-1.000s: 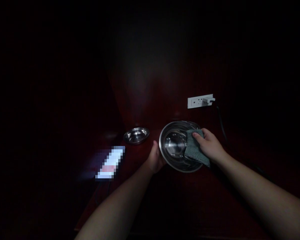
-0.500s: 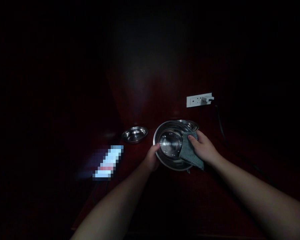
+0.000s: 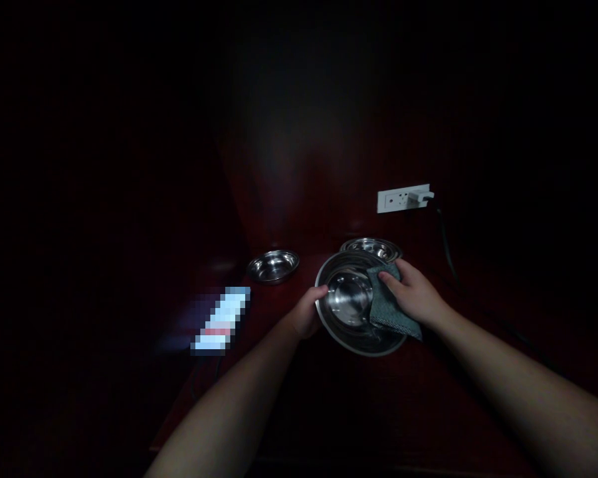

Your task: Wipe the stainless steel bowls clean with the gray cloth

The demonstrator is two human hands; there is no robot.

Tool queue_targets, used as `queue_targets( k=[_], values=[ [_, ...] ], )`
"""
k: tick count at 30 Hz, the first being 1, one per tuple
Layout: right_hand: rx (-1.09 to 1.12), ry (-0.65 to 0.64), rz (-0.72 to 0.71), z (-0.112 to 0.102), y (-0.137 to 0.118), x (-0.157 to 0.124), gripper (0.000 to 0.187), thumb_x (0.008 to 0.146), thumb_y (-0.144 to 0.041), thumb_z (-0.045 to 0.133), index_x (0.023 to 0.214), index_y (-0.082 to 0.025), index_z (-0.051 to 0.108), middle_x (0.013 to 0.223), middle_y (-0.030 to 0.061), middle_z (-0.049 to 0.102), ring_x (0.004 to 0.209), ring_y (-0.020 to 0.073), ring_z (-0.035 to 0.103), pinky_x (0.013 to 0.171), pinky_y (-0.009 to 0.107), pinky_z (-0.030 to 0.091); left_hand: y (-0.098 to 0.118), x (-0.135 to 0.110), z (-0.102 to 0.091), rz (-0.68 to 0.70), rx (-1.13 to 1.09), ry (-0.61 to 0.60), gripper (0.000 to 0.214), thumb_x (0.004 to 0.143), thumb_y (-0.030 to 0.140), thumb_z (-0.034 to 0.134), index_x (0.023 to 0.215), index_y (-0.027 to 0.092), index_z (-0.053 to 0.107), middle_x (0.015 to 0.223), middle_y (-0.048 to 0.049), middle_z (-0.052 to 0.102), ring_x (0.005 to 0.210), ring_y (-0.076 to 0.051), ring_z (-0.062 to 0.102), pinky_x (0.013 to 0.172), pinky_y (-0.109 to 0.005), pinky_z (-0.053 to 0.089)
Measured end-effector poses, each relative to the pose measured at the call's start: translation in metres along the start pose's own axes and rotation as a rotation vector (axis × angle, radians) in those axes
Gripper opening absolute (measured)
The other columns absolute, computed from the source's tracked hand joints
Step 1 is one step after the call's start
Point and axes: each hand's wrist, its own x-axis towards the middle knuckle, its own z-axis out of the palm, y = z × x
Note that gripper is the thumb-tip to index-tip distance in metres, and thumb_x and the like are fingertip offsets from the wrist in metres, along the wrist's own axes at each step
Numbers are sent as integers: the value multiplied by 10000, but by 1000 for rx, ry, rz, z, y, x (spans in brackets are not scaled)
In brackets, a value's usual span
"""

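Observation:
A shiny steel bowl [image 3: 349, 300] is held up in front of me, tilted so that its inside faces me. My left hand [image 3: 309, 312] grips its left rim, thumb inside and fingers hidden behind. On the opposite side my right hand [image 3: 416, 295] pinches a grey-green cloth [image 3: 391, 309] that is folded over the bowl's right rim. The thumb presses the cloth against the inner wall, and the other fingers are mostly out of sight behind. Just beyond the bowl, other steel dishes [image 3: 371, 245] sit on the table, partly covered by it.
A smaller steel dish [image 3: 274, 267] stands at the back left of the dark red table [image 3: 279, 345]. Nearer me lies a lit, pixelated phone [image 3: 222, 322] with a cable. A white wall socket [image 3: 403, 198] holds a plug, whose cord [image 3: 447, 245] hangs to the right. Surroundings are very dark.
The bowl has come slightly down and toward the right with both hands, showing more of the dishes behind. The cloth stays over its right rim. The whole view has shifted a little.

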Motion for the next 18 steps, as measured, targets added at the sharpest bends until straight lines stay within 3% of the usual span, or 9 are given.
queue_targets(
  k=[5,12,18],
  values=[
    [-33,-80,-14,-1,3,0,262,826,-391,499,1014,-221,564,936,50,649,823,216,603,744,357,476,0,-1,-6,-51,-7,-93,580,722,556,567,1071,99,646,990,-158,706,1069,-340,601,983,-458,360],
    [-18,-174,-50,-1,3,0,214,816,-397,505,911,-212,554,855,27,632,774,197,585,722,341,472,-5,0,-6,-100,-19,-109,581,751,569,548,1083,102,644,1023,-156,700,1104,-334,585,1010,-452,339],
    [-3,-90,17,-4,6,3,215,801,-413,529,890,-218,539,798,26,603,699,193,572,613,329,471,-5,4,5,22,-58,-105,646,790,623,492,1171,112,597,1139,-157,659,1228,-330,496,1056,-453,302]
  ],
)
